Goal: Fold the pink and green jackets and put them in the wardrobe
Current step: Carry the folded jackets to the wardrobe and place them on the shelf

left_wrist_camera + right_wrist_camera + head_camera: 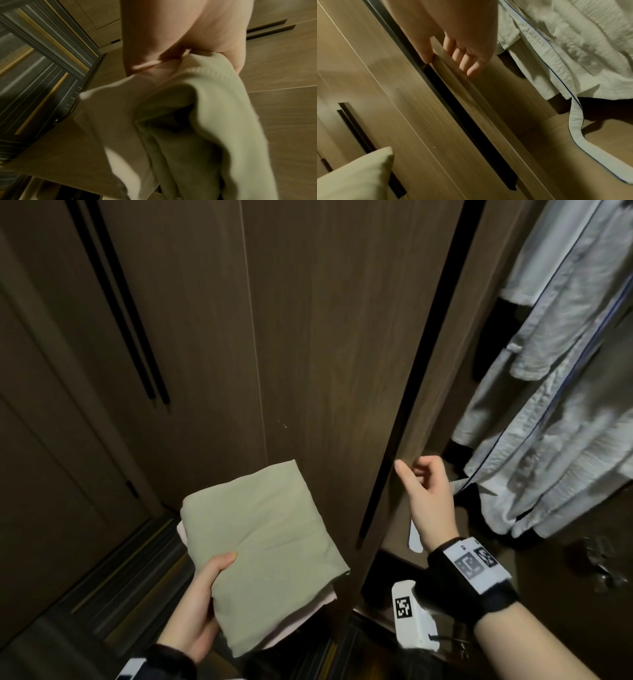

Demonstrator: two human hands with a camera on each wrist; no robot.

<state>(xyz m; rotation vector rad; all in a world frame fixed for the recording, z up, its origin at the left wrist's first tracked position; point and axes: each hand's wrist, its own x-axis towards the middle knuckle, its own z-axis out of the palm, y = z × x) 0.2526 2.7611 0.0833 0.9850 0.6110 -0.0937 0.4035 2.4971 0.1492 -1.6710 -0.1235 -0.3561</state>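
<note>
Hanging inside the open part of the wardrobe (pixel 486 344) is a bunch of pale grey-white clothes (pixel 561 392) with thin blue piping, with something dark behind them, and they fill most of the space on the right. The wardrobe door (pixel 342 337) with its black edge strip stands between the folded stack and that opening, so it's kinda in the way. The right hand (pixel 428 494) has its thumb on the front of the door edge and the fingers curled around the back, pinching it. The left hand (pixel 198 607) grips the stack from its near left side, thumb on top and fingers underneath. The green jacket (pixel 263 546) is folded into a flat rectangle lying on top of the pink jacket (pixel 308 614), which only peeks out along the edges. The stack's long axis runs from near the person toward the door, tilted a bit left, and it's held out in front of the closed door panel, not in the wardrobe yet.
</note>
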